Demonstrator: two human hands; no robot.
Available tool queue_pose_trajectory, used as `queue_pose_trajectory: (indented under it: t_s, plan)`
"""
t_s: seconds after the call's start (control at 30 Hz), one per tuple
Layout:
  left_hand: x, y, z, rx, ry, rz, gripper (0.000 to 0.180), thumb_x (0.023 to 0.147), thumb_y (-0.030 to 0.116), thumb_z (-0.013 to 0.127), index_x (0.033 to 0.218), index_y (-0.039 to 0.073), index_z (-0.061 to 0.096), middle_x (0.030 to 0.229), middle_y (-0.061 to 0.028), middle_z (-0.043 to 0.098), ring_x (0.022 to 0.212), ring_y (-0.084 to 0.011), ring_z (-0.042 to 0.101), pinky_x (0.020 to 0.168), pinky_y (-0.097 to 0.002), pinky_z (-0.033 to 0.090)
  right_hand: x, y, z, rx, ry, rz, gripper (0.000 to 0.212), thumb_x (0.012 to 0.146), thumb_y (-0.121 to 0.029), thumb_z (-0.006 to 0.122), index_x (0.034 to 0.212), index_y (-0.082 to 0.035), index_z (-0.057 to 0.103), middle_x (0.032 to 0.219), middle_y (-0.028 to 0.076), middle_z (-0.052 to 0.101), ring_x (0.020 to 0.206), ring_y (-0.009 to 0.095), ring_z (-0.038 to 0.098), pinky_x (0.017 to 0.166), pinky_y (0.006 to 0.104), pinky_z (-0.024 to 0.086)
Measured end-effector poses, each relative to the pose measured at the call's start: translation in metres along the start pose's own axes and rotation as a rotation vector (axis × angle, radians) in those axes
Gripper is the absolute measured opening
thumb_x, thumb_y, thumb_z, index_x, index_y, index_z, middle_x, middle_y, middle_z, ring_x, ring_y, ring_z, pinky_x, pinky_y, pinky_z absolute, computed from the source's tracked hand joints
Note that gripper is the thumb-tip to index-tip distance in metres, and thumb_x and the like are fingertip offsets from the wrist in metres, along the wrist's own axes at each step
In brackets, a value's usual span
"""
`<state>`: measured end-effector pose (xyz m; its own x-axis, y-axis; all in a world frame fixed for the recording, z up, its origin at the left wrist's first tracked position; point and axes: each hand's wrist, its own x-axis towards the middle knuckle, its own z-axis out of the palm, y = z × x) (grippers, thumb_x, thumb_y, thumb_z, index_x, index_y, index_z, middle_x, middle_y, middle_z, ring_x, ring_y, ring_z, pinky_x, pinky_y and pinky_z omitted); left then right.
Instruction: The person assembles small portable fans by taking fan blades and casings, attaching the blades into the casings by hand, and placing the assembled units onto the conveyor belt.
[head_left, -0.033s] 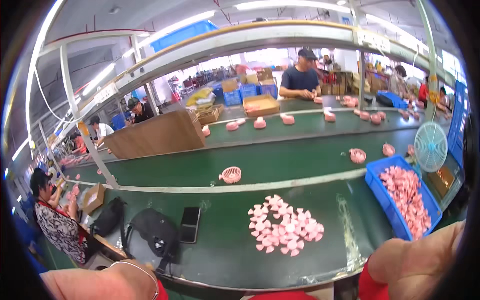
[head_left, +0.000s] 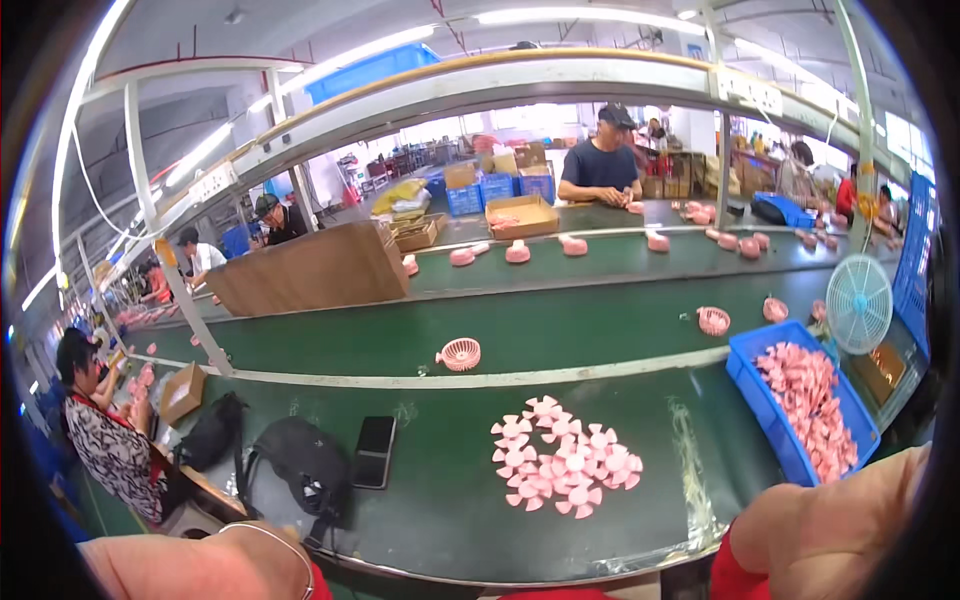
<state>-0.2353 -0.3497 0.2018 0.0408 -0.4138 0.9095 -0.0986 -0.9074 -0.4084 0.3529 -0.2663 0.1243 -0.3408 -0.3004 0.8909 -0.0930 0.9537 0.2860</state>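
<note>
My left hand [head_left: 175,570] reaches in at the lower left, a thin bracelet round its wrist. At the lower right is my right hand [head_left: 830,525], raised close to the camera below a red sleeve. The fingers of both run out of the picture, so I cannot see what they hold or touch. Between them, on the green work table [head_left: 440,505], lies a loose pile of pink fan blades [head_left: 575,463]. A blue bin [head_left: 783,425] full of small pink parts stands beyond my right hand. A black phone [head_left: 373,452] lies left of the pile.
Dark bags [head_left: 300,455] lie on the table's left. Behind a pale rail [head_left: 560,376], a green conveyor [head_left: 580,320] carries round pink fan housings [head_left: 460,354]. A small fan [head_left: 860,300] stands at right. One co-worker [head_left: 105,440] sits at left; another [head_left: 600,165] works across the belts.
The whole picture has shifted very slightly. The fan blades, bin and phone keep their places on the table, and both my arms stay raised as before.
</note>
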Motion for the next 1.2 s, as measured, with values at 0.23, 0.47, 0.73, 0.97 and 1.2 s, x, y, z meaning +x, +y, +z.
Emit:
queue_pose_trajectory:
  t_s: [0.23, 0.47, 0.73, 0.97, 1.2]
  plan:
    - [0.002, 0.017, -0.004, 0.022, -0.036, -0.064, 0.034, 0.095, 0.024, 0.046, 0.122, 0.004, 0.048, 0.123, -0.0206, 0.048, 0.107, -0.0368, 0.053, 0.090, -0.0499, 0.046, 0.100, 0.062, 0.079, 0.139, -0.020, -0.023, 0.015, 0.089, -0.019, 0.055, 0.099, -0.008, 0.055, 0.091, 0.006, 0.057, 0.083, 0.019, 0.054, 0.073, 0.0343, 0.045]
    - [-0.019, 0.059, -0.024, -0.011, -0.030, -0.217, 0.032, 0.096, 0.024, 0.046, 0.123, 0.007, 0.047, 0.126, -0.0191, 0.046, 0.108, -0.0369, 0.053, 0.091, -0.0504, 0.047, 0.108, 0.067, 0.072, 0.267, -0.049, 0.066, 0.012, 0.090, -0.020, 0.054, 0.095, -0.009, 0.056, 0.089, 0.004, 0.058, 0.083, 0.018, 0.055, 0.074, 0.0342, 0.046]
    - [0.020, -0.052, 0.069, -0.102, -0.005, -0.498, 0.031, 0.097, 0.024, 0.047, 0.125, 0.010, 0.046, 0.129, -0.0173, 0.045, 0.110, -0.0370, 0.053, 0.091, -0.0511, 0.047, 0.160, 0.100, 0.109, 0.421, -0.042, 0.285, 0.011, 0.090, -0.021, 0.054, 0.091, -0.010, 0.057, 0.086, 0.002, 0.058, 0.083, 0.016, 0.056, 0.076, 0.0340, 0.046]
    - [0.018, -0.095, 0.122, -0.379, -0.149, -0.728, 0.026, 0.096, 0.024, 0.051, 0.117, 0.011, 0.048, 0.119, -0.0147, 0.048, 0.107, -0.0355, 0.054, 0.092, -0.0503, 0.048, 0.194, 0.104, 0.166, 0.487, -0.036, 0.333, 0.012, 0.091, -0.022, 0.054, 0.087, -0.012, 0.058, 0.084, 0.001, 0.059, 0.083, 0.015, 0.057, 0.077, 0.0339, 0.047]
    - [0.035, -0.087, 0.145, -0.514, -0.051, -0.832, 0.017, 0.090, 0.013, 0.058, 0.106, 0.014, 0.053, 0.100, -0.0025, 0.054, 0.101, -0.0167, 0.055, 0.087, -0.0357, 0.046, 0.193, 0.058, 0.170, 0.695, 0.201, 0.520, 0.036, 0.080, -0.016, 0.071, 0.114, -0.015, 0.058, 0.101, 0.004, 0.064, 0.082, 0.025, 0.059, 0.074, 0.0253, 0.047]
